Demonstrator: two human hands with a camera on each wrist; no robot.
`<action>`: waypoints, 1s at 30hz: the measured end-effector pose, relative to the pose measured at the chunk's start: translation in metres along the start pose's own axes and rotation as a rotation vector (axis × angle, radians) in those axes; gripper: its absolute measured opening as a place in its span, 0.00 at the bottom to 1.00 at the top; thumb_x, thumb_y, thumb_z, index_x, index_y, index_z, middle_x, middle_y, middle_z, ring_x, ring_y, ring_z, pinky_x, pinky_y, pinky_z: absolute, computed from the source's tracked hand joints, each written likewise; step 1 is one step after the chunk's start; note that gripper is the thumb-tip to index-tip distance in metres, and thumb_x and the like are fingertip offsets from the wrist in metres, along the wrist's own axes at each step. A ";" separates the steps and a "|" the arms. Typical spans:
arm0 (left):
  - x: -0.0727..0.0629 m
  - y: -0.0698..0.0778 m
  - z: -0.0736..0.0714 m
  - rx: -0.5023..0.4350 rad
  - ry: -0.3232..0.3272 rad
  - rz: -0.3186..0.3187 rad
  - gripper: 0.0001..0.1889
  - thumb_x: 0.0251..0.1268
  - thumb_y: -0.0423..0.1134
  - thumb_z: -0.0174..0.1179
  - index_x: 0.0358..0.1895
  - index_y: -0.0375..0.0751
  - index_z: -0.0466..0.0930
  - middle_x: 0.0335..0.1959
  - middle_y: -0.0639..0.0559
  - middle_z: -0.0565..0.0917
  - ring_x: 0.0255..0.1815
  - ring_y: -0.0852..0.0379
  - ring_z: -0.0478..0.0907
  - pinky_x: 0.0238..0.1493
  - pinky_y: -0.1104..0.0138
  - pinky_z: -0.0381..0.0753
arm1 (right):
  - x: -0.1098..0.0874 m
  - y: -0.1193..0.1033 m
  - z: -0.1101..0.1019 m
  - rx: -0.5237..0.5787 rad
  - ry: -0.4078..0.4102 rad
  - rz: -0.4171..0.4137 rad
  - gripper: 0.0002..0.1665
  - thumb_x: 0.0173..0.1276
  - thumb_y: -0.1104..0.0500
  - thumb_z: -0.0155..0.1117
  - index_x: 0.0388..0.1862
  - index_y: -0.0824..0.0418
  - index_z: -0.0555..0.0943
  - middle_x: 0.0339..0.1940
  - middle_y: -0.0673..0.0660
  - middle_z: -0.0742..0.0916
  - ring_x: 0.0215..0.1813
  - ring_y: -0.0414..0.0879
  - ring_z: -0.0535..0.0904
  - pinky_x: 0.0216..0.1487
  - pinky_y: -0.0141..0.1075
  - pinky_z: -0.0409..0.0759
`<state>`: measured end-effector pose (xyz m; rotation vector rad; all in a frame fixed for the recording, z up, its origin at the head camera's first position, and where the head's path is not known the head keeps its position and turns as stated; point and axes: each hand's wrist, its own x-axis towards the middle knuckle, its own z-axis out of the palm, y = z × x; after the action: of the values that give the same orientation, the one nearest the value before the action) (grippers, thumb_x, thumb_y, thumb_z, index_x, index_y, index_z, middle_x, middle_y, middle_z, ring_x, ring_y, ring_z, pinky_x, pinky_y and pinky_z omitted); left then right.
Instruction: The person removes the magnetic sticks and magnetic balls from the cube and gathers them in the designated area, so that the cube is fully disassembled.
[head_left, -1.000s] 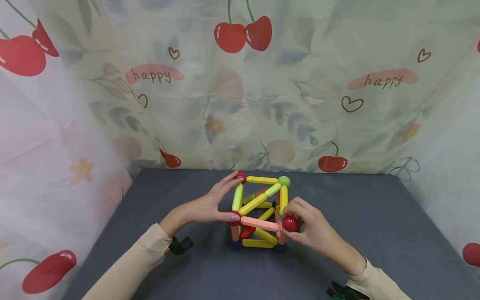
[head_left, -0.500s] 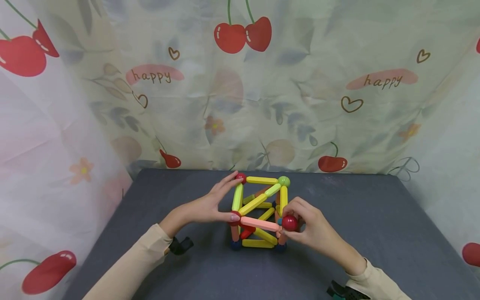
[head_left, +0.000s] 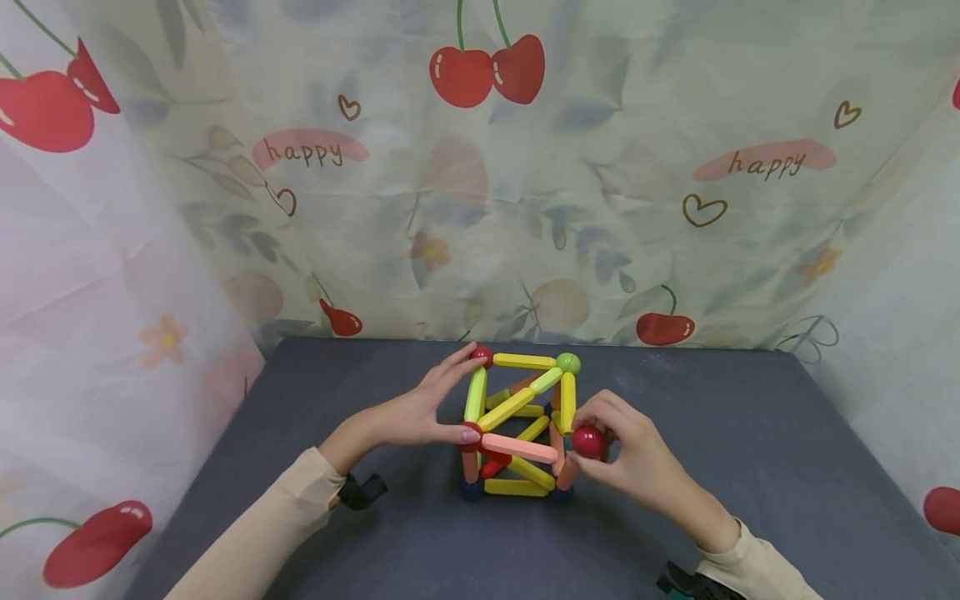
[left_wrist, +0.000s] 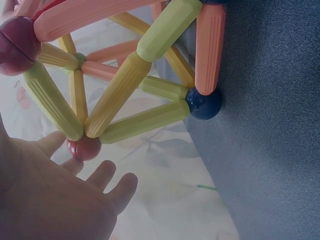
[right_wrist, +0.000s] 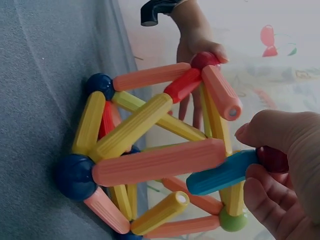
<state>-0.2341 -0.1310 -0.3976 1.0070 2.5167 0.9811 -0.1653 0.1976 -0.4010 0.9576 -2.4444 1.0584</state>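
A magnetic-stick frame of coloured rods and balls stands on the table, with a pink rod [head_left: 519, 447] along its near top side. My left hand [head_left: 408, 417] spans its left side. The thumb touches the near red ball [head_left: 470, 437], and the fingertips reach the far red ball [head_left: 482, 356]. In the right wrist view, my right hand [right_wrist: 290, 165] pinches a dark red ball [right_wrist: 274, 159] with a blue rod [right_wrist: 222, 172] stuck to it. That rod lies close by the upright pink rod [right_wrist: 160, 162]; whether they touch I cannot tell. A green ball [head_left: 567, 362] tops the far right corner.
Dark blue balls [head_left: 472, 489] form the frame's base on the grey tabletop [head_left: 360, 542]. A cherry-print cloth [head_left: 495, 208] hangs behind and at both sides. A thin cord [head_left: 813, 333] shows near the back right corner.
My right hand has shifted slightly to the right, taking the red ball a little away from the frame's near right corner. My left hand stays in place.
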 end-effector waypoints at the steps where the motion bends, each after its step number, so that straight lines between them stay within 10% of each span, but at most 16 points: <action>1: 0.000 0.000 0.000 0.002 0.000 0.001 0.53 0.58 0.69 0.62 0.80 0.65 0.38 0.81 0.68 0.28 0.83 0.44 0.34 0.72 0.32 0.53 | 0.000 0.000 -0.001 -0.005 0.005 0.000 0.25 0.48 0.65 0.82 0.42 0.52 0.79 0.41 0.44 0.78 0.33 0.31 0.73 0.29 0.27 0.80; 16: 0.000 -0.002 0.002 -0.006 0.001 0.000 0.53 0.58 0.69 0.62 0.80 0.66 0.38 0.81 0.67 0.28 0.83 0.44 0.33 0.72 0.32 0.53 | 0.006 0.020 -0.019 -0.042 0.079 0.030 0.29 0.50 0.62 0.81 0.50 0.45 0.83 0.45 0.43 0.83 0.42 0.30 0.78 0.41 0.23 0.81; 25: 0.000 -0.004 0.003 0.001 0.006 0.001 0.53 0.58 0.69 0.62 0.80 0.67 0.38 0.81 0.70 0.28 0.83 0.44 0.34 0.72 0.32 0.53 | 0.008 0.058 -0.023 0.022 0.057 0.304 0.28 0.61 0.57 0.74 0.60 0.57 0.77 0.50 0.56 0.87 0.42 0.29 0.82 0.44 0.25 0.82; 30: -0.001 -0.003 0.003 -0.007 0.009 -0.001 0.53 0.58 0.69 0.62 0.80 0.67 0.37 0.81 0.69 0.28 0.83 0.43 0.34 0.72 0.31 0.52 | 0.010 0.091 -0.020 0.070 0.024 0.430 0.27 0.66 0.55 0.70 0.61 0.59 0.75 0.53 0.61 0.86 0.48 0.45 0.85 0.46 0.25 0.81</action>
<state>-0.2339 -0.1317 -0.4021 1.0016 2.5191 0.9963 -0.2341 0.2537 -0.4299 0.4366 -2.6751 1.2852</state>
